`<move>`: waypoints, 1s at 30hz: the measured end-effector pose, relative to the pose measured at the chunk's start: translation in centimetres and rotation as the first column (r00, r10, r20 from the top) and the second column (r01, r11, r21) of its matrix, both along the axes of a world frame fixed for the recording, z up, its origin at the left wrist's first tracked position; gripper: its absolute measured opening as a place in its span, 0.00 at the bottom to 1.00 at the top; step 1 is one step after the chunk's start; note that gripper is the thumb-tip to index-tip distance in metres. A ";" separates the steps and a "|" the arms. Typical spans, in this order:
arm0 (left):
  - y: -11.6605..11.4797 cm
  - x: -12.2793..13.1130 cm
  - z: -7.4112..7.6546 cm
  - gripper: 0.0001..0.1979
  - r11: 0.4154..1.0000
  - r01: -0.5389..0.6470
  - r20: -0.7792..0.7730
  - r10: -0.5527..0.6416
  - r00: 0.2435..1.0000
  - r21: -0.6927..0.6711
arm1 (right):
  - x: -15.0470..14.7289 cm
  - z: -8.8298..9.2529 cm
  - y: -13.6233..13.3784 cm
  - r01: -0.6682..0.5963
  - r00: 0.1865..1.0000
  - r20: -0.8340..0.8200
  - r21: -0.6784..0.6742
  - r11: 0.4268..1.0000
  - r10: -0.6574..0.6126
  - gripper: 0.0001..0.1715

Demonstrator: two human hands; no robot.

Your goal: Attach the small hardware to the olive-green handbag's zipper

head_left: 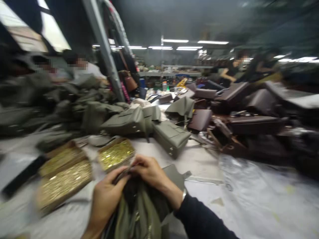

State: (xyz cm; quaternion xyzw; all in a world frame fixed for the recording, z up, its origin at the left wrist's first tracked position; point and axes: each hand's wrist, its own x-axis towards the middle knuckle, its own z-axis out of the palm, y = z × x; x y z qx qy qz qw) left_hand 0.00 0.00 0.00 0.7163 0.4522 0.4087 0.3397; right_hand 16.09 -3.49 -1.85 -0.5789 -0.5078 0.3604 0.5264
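An olive-green bag hangs between my hands at the lower middle, its mouth gaping toward me with a zip and lining showing inside. My left hand pinches the bag's upper edge between thumb and fingers. Close beside it, my right hand is closed on the same edge, fingertips pressed together. Whether a small part sits between the fingertips is too blurred to tell. Just beyond my hands stands a cardboard box of shiny gold metal pieces. To the left, a larger divided box holds more gold-coloured pieces.
Finished-looking olive bags lie across the table ahead, with a heap of more green ones at the left. Dark brown bags are piled at the right. Clear plastic sheeting covers the right front. A slanted metal post rises behind; several people sit beyond.
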 end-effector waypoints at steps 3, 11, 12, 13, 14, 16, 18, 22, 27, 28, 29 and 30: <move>-0.3 -1.6 -0.7 0.13 0.995 0.021 -0.031 -0.024 0.999 -0.093 | -0.2 -0.8 0.2 -0.096 0.993 -0.073 -0.002 0.995 0.096 0.03; -1.3 -1.4 -0.7 0.15 0.980 0.017 0.011 -0.015 1.000 -0.197 | -0.1 -1.1 0.5 -0.164 0.978 -0.141 -0.052 0.985 0.156 0.05; -1.3 -1.4 -0.7 0.16 0.980 0.015 0.005 -0.014 1.000 -0.200 | 0.0 -1.1 0.6 -0.167 0.976 -0.152 -0.052 0.985 0.157 0.06; -1.3 -1.4 -0.7 0.16 0.980 0.014 0.000 -0.015 1.000 -0.197 | 0.0 -1.2 0.6 -0.170 0.973 -0.164 -0.051 0.984 0.160 0.07; -1.3 -1.4 -0.7 0.16 0.982 0.016 -0.006 -0.017 1.000 -0.187 | 0.1 -1.3 0.6 -0.175 0.970 -0.177 -0.048 0.983 0.164 0.07; -1.4 -1.4 -0.6 0.16 0.986 0.024 -0.014 -0.027 1.000 -0.165 | 0.1 -1.3 0.5 -0.184 0.964 -0.203 -0.037 0.982 0.173 0.08; -1.4 -1.4 -0.6 0.15 0.989 0.026 -0.017 -0.029 0.999 -0.142 | 0.1 -1.3 0.4 -0.190 0.958 -0.223 -0.026 0.981 0.180 0.08; -1.3 -1.7 -0.7 0.15 0.993 0.023 -0.018 -0.025 1.000 -0.120 | -0.1 -1.2 0.2 -0.192 0.953 -0.240 -0.011 0.981 0.184 0.07; -1.4 -2.0 -1.5 0.15 0.996 0.013 -0.010 -0.014 1.000 -0.090 | -0.2 -1.1 0.2 -0.179 0.960 -0.224 -0.021 0.984 0.170 0.06; -1.5 -2.0 -1.7 0.14 0.997 0.003 -0.013 -0.004 1.000 -0.078 | -0.2 -1.2 0.1 -0.174 0.963 -0.215 -0.023 0.985 0.165 0.06; -1.5 -2.0 -1.8 0.14 0.998 -0.007 -0.017 0.006 1.000 -0.065 | -0.3 -1.2 0.1 -0.170 0.965 -0.207 -0.022 0.985 0.161 0.07; -1.6 -2.0 -2.0 0.14 0.999 -0.015 -0.023 0.014 1.000 -0.052 | -0.2 -1.3 0.1 -0.167 0.966 -0.202 -0.017 0.986 0.160 0.07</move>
